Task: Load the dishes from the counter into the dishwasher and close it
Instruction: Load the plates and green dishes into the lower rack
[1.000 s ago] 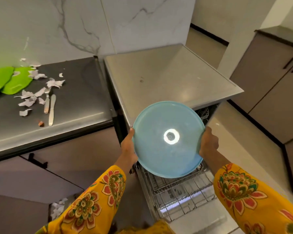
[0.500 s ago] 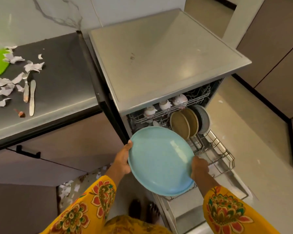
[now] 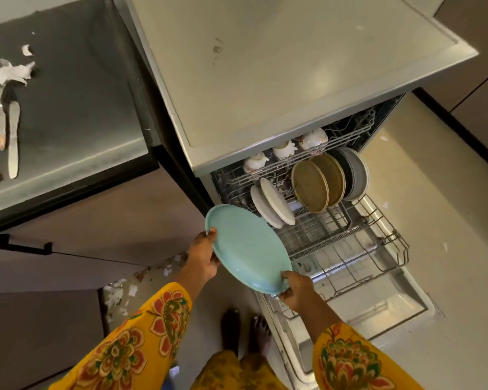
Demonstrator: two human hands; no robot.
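Turquoise and round, the large shallow plate (image 3: 247,250) is in both your hands, tilted on edge just above the near left corner of the pulled-out lower wire rack (image 3: 350,243) of the open grey dishwasher (image 3: 293,80). Your left hand (image 3: 202,257) grips its far-left rim with the thumb curled over the face; your right hand (image 3: 295,291) pinches the near rim, fingers wrapped beneath.

You appear to be mid-load, at the step of slotting this plate. In the rack two white plates (image 3: 272,205) stand just beyond it, then two brown plates (image 3: 317,182) and grey plates (image 3: 354,173); white cups (image 3: 285,149) sit in the upper rack.

Next, I judge, you need to stand the plate upright and lower it between free tines in front of the white plates, without knocking them.

On the dark counter (image 3: 76,88), a fork (image 3: 0,122) and a knife (image 3: 13,139) lie among torn paper scraps (image 3: 14,73), so loading looks unfinished and the door has yet to be closed.

No brand, label or writing can be read anywhere.
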